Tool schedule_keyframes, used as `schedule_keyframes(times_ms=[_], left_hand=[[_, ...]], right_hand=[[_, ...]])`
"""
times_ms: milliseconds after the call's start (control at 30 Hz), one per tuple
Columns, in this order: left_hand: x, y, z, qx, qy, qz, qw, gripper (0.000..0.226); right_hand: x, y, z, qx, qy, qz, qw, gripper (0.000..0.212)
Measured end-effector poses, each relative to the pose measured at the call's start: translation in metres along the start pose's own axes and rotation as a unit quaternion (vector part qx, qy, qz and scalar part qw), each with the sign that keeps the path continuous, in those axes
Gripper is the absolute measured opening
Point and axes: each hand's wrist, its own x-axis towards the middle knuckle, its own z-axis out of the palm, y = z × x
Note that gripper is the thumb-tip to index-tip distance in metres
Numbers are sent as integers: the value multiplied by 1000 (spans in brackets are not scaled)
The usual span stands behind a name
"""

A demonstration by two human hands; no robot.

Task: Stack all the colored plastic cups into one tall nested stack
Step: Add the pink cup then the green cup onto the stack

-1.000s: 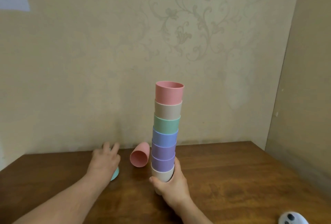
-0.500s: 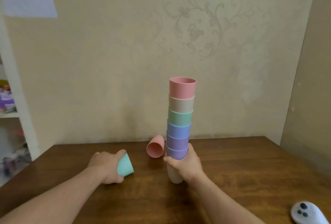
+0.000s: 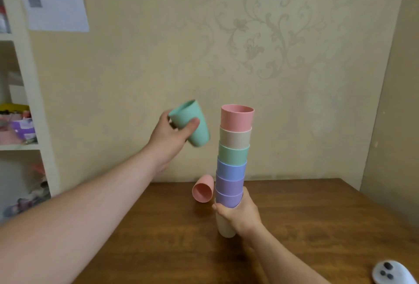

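Note:
A tall nested stack of cups (image 3: 233,161) stands on the wooden table (image 3: 306,220), pink on top, then beige, green, blue, two purple and a cream one at the bottom. My right hand (image 3: 240,213) grips the stack low down, around the cream cup. My left hand (image 3: 172,134) holds a teal cup (image 3: 191,122) in the air, tilted, just left of the stack's top. A loose pink cup (image 3: 203,189) lies on its side on the table, left of the stack's base, its mouth facing me.
A white controller (image 3: 392,272) lies at the table's near right corner. A white shelf unit (image 3: 25,106) with clutter stands at the left. Walls close off the back and right of the table.
My left hand has lifted the teal cup from the table up to the height of the stack's top. My right hand stays on the stack's base.

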Motion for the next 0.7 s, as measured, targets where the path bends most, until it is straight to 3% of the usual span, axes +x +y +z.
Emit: schedule_keyframes(times_ms=[133,233,367,467,700], left_hand=[[9,67,39,-64,24,116,991,65],[9,92,66,-35,15,162,986,65],[4,85,91,54,-52,155,985,80],[3,70,93,118,-91,134,980,78],[4,43,84,38,-80,99,991,61]], right_hand=[[0,0,0,5,3,-4,1000,74],[1,0,1,4,3,-6,1000,75],[2,-2,0,-3,3,-6,1000,75],[4,-3,-1,-9,-10,-11,1000,79],[3,3,-3,9,-22,-18,1000,77]])
